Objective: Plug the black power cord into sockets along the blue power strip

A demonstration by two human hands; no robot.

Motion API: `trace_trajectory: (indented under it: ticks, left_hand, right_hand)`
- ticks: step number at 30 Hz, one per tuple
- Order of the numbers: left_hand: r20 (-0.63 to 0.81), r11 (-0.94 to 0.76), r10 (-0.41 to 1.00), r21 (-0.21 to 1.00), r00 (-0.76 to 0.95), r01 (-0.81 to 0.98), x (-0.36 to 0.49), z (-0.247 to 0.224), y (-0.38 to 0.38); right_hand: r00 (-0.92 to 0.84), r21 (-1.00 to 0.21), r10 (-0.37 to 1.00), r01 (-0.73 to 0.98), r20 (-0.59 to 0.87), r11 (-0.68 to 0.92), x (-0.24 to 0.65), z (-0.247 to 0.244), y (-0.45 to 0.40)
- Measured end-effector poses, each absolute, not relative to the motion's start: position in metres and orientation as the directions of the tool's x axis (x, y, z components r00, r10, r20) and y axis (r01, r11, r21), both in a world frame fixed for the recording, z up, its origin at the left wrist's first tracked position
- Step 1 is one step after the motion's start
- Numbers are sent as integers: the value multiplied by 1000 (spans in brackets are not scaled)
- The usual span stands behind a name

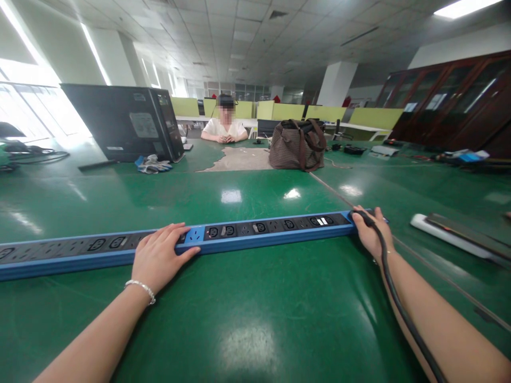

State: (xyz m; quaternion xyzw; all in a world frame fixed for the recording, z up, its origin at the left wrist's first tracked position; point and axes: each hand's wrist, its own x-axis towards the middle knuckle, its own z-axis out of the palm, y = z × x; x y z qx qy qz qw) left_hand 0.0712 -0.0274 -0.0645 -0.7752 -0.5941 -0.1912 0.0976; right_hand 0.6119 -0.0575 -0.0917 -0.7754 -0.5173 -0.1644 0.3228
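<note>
A long blue power strip (239, 243) with a black socket face lies across the green table. My left hand (162, 254) rests over its middle, thumb along the front side and fingers over the top, beside a blue socket. At the strip's right end my right hand (373, 231) is wrapped round that end, where a thick black cable (385, 258) comes out. The cable runs back over my right wrist and forearm. Some of the right fingers are hidden behind the strip.
Across the green table (247, 314) stand a black computer case (123, 125), gloves (154, 164) and a brown bag (293, 146). A person (224, 127) sits at the far side. On the right lies a white bar-shaped object (451, 236); a thin cord (331, 189) crosses the table.
</note>
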Motion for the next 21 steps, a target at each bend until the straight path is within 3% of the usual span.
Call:
trace_trajectory:
  ticks: [3, 9, 21]
  left_hand:
    - [414, -277, 883, 78, 222, 958, 72, -64, -28]
    - [419, -281, 880, 77, 225, 957, 72, -64, -28]
    - [422, -283, 878, 74, 227, 956, 71, -64, -28]
  right_hand:
    - [505, -405, 678, 857, 534, -318, 605, -86, -59]
    - [535, -413, 725, 833, 433, -369, 610, -77, -57]
    - [544, -457, 650, 829, 531, -322, 606, -88, -56]
